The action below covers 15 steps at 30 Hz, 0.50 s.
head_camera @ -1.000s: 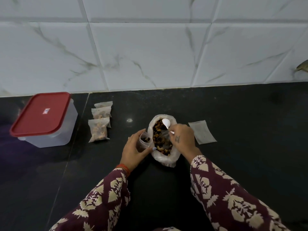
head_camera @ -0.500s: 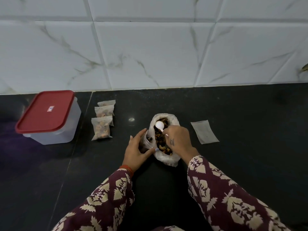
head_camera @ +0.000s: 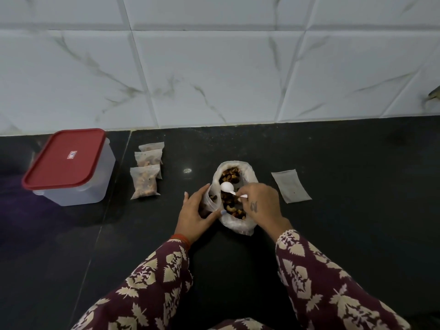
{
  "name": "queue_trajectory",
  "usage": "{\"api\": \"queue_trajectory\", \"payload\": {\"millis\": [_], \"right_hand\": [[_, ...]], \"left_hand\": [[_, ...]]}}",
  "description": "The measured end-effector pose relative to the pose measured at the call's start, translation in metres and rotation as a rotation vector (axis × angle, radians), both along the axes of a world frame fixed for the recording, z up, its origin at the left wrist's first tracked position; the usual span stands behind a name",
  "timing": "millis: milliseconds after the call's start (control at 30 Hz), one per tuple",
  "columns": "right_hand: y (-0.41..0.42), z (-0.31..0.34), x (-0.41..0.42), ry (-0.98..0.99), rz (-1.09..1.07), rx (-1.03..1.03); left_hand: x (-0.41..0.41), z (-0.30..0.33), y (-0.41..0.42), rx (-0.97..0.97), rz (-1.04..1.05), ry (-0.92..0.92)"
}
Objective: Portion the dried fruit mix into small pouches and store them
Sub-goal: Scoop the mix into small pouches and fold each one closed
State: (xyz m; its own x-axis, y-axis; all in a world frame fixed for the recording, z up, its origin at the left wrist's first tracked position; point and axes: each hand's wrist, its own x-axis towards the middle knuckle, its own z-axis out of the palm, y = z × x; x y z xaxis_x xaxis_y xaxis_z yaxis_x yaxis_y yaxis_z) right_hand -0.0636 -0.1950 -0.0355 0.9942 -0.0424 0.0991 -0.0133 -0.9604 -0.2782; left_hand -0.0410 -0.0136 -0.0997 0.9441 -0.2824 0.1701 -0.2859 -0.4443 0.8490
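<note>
White plastic spoon (head_camera: 227,187) pinched in the right hand (head_camera: 261,204) tips over a small clear pouch (head_camera: 211,201) that the left hand (head_camera: 196,214) holds open, fingers curled round it — beside the crinkled bag of dried fruit mix (head_camera: 232,200) on the dark surface (head_camera: 333,234). Should the soft mouth sag, pieces could scatter. Three filled pouches (head_camera: 145,175) lie near the red-lidded container (head_camera: 69,166).

Small red-white sticker (head_camera: 72,154) on red container lid (head_camera: 64,158): print too small, unreadable.
</note>
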Motion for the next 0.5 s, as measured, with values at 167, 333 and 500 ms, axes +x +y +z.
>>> {"api": "queue_trajectory", "payload": {"millis": [167, 333, 500], "right_hand": [[-0.019, 0.006, -0.018, -0.026, -0.028, 0.049], [-0.018, 0.007, -0.019, -0.108, -0.160, 0.160], [-0.006, 0.004, -0.018, -0.002, -0.060, 0.048]], "left_hand": [[0.001, 0.000, 0.002, -0.012, -0.025, 0.025], [0.000, 0.000, 0.004, -0.005, -0.038, 0.046], [0.000, 0.001, 0.003, -0.024, -0.050, 0.020]]}}
